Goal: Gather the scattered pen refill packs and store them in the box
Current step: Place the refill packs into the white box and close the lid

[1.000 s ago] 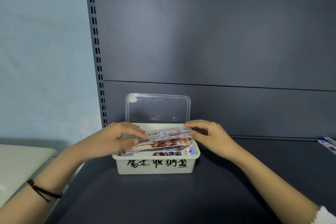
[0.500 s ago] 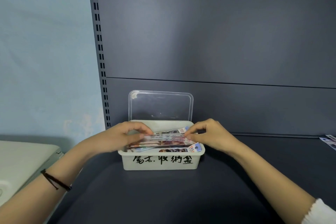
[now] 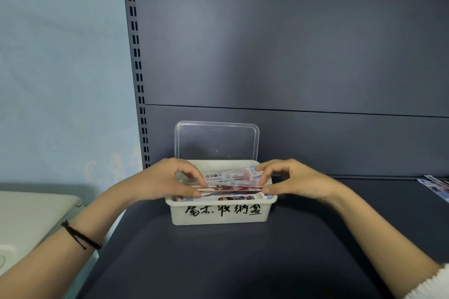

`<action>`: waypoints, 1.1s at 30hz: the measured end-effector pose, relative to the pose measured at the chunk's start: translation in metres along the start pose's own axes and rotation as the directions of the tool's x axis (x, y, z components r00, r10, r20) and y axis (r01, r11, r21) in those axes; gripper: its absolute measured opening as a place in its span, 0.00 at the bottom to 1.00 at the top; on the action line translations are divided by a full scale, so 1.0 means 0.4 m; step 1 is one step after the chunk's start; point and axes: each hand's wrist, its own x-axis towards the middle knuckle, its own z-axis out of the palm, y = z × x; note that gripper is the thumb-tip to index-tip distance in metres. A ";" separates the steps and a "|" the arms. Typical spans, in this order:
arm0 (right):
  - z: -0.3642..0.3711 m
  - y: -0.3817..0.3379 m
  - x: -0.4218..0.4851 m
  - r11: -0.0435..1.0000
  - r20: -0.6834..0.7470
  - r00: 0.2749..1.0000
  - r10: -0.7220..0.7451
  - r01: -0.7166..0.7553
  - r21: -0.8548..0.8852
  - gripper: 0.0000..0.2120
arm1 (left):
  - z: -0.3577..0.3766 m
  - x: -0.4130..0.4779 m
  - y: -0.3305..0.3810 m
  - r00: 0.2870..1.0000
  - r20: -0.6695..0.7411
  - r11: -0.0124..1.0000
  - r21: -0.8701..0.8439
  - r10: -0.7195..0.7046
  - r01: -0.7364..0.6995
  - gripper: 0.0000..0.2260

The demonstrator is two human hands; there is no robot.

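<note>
Refill packs (image 3: pixel 230 175) flat, glossy; box (image 3: pixel 218 220) rectangular plastic.

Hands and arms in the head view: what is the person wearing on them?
Left hand and right hand are bare, no gloves. A thin dark cord bracelet circles the left wrist; a white ribbed knit cuff shows on the right forearm.

Edge-cropped refill packs (image 3: pixel 434 185), far right
</note>
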 end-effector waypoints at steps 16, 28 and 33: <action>-0.008 -0.010 -0.078 0.942 -0.339 0.933 -0.124 0.003 -0.337 0.12 | 0.096 0.037 0.150 0.925 -0.134 0.500 0.863 0.355 -0.067 0.12; -0.299 0.249 -0.527 0.530 -0.343 0.929 -0.137 -0.224 -0.818 0.24 | 0.573 0.204 0.471 0.935 -0.179 0.464 0.886 0.307 0.017 0.22; -0.458 0.385 -0.693 0.584 -0.353 0.932 -0.085 -0.241 -0.775 0.26 | 0.818 0.291 0.637 0.946 -0.228 0.645 0.764 0.231 0.027 0.24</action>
